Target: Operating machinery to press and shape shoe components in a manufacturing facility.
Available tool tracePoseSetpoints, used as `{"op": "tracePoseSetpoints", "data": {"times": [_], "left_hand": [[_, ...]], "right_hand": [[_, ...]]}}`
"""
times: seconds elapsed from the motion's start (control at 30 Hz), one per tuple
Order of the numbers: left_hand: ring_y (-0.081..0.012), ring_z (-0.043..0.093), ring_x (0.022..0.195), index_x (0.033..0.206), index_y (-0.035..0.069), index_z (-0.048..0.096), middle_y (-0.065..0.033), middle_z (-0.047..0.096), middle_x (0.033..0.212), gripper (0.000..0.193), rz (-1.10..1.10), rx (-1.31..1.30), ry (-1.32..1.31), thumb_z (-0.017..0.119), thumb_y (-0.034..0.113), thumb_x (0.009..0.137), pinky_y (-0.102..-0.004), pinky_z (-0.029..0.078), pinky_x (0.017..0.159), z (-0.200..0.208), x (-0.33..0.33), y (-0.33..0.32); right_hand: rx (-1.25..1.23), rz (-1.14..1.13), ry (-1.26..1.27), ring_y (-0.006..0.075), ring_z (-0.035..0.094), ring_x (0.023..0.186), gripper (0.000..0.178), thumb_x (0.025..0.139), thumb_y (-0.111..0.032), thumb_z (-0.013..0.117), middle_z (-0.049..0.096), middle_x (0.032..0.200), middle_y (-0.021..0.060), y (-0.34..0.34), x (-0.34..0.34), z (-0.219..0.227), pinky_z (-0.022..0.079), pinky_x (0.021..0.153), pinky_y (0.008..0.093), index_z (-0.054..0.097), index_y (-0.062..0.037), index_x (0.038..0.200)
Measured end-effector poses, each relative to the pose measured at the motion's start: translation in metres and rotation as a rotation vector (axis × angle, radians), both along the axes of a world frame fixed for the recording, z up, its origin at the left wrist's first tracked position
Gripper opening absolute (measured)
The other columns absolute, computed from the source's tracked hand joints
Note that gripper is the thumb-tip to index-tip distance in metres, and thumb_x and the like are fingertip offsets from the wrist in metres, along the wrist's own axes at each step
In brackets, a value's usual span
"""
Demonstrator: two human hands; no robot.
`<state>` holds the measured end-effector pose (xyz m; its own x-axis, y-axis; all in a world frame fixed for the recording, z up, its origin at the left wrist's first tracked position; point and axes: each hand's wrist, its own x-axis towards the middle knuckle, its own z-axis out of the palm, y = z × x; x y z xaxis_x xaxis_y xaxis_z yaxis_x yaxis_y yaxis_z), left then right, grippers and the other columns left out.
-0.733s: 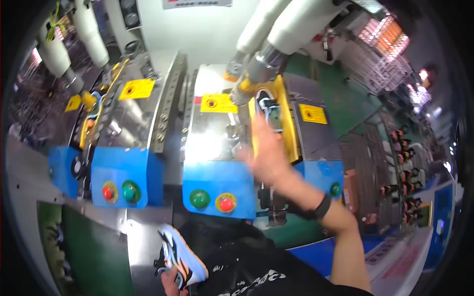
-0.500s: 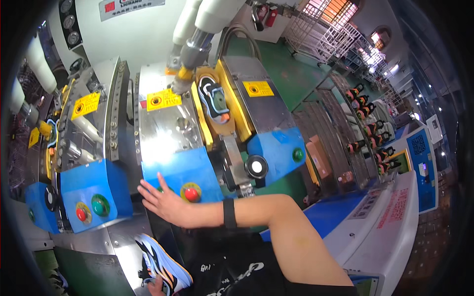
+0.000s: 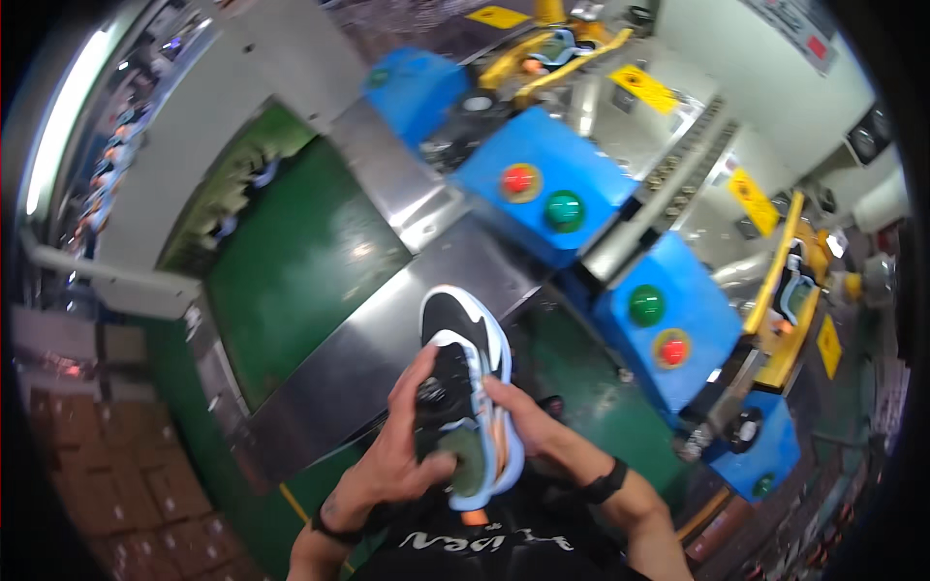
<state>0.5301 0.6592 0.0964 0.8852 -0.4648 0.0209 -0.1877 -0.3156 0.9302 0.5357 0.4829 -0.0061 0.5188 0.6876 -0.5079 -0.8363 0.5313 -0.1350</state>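
Observation:
A sneaker [image 3: 471,363] with a black upper, white and light-blue trim and an orange heel tab is held before my torso, toe pointing away from me. My left hand [image 3: 392,455] grips its left side, thumb bent over the heel opening. My right hand [image 3: 528,418] closes on the shoe's right side near the midsole. The fingers beneath the shoe are hidden. To the right stands a blue control box [image 3: 668,320] with a green button [image 3: 647,305] and a red button [image 3: 671,349], apart from both hands.
Another sneaker [image 3: 796,295] sits between yellow clamp plates at the right, and a further one [image 3: 562,48] in a machine at the top. A second blue box [image 3: 542,184] adjoins. A metal ledge [image 3: 387,329] runs beyond my hands. Cardboard boxes [image 3: 116,465] are stacked lower left.
The view has swung left. My right hand has left the control box beside the red button and come onto the sneaker. The sneaker, earlier low at the left, is now between both hands.

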Motion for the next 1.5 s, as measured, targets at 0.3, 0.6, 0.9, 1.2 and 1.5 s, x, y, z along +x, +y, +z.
{"op": "tracePoseSetpoints", "data": {"times": [0.3, 0.6, 0.9, 1.2, 1.5], "left_hand": [[-0.0216, 0.061, 0.09, 0.114, 0.0, 0.046, -0.016, 0.062, 0.096, 0.039, 0.243, -0.478, 0.372, 0.034, 0.034, 0.1, -0.0334, 0.047, 0.087, -0.05, 0.02, 0.04], [-0.0155, 0.059, 0.085, 0.11, 0.003, 0.048, -0.0105, 0.061, 0.092, 0.024, 0.008, -0.63, 0.728, 0.043, 0.024, 0.099, -0.0293, 0.049, 0.078, -0.106, 0.07, 0.145], [-0.0152, 0.052, 0.082, 0.105, 0.0, 0.047, -0.0077, 0.055, 0.085, 0.031, -0.507, -0.525, 0.1, 0.048, 0.03, 0.097, -0.0291, 0.042, 0.078, -0.059, 0.011, 0.097], [-0.0288, 0.042, 0.127, 0.13, 0.009, 0.051, -0.014, 0.046, 0.137, 0.053, -1.82, -0.969, -0.406, 0.066, 0.023, 0.08, -0.0426, 0.028, 0.107, 0.075, -0.237, 0.045], [-0.0201, 0.059, 0.108, 0.111, 0.008, 0.061, -0.0057, 0.065, 0.11, 0.028, -1.953, -0.366, -0.532, 0.064, 0.017, 0.085, -0.0431, 0.035, 0.099, -0.031, -0.23, 0.02]], "right_hand": [[-0.05, -0.093, 0.039, 0.0154, 0.064, 0.097, 0.055, 0.093, -0.043, 0.053, 0.062, 0.116, 0.0089, 0.067, -0.02, 0.02, 0.054, 0.083, 0.0298, 0.045, -0.0066, 0.133], [-0.034, -0.426, -0.001, 0.0173, 0.062, 0.101, 0.056, 0.093, -0.043, 0.054, 0.061, 0.117, 0.01, 0.18, -0.046, -0.041, 0.051, 0.087, 0.0298, 0.046, -0.002, 0.13], [-1.817, -0.84, -1.01, 0.0413, 0.036, 0.13, 0.078, 0.072, -0.016, 0.073, 0.032, 0.141, 0.0289, 0.219, -0.148, 0.046, 0.034, 0.106, 0.0436, 0.033, 0.0038, 0.135], [-1.975, -1.99, -0.772, 0.036, 0.046, 0.124, 0.055, 0.081, -0.007, 0.067, 0.041, 0.136, 0.0276, 0.234, -0.442, 0.098, 0.035, 0.105, 0.0453, 0.043, 0.0049, 0.129], [-2.712, -1.203, 1.796, 0.0201, 0.063, 0.083, 0.049, 0.078, -0.02, 0.07, 0.066, 0.096, 0.0146, 0.269, -0.703, 0.24, 0.049, 0.077, 0.0332, 0.054, -0.0009, 0.12]]}}
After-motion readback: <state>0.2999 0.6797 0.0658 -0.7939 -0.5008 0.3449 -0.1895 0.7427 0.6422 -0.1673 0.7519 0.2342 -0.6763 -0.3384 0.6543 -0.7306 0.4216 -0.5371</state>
